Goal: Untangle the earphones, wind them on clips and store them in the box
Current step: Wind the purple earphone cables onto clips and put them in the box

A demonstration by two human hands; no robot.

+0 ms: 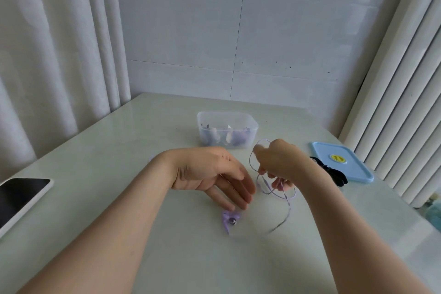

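R hand [278, 164] pinches earphone cable [274, 192]; L hand [214, 176] open.

Home room: curtains [47, 55], tiled wall [262, 31], glossy table [107, 150], phone [21, 196].

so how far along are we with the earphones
Partly done: the clear plastic box already holds what look like several pale and purple bundles, its blue lid off to the right. In hand: the right hand grips loops of the purple earphone cable while the open left hand reaches toward the purple clip on the table. Left: winding this cable on the clip, boxing it, closing the lid.
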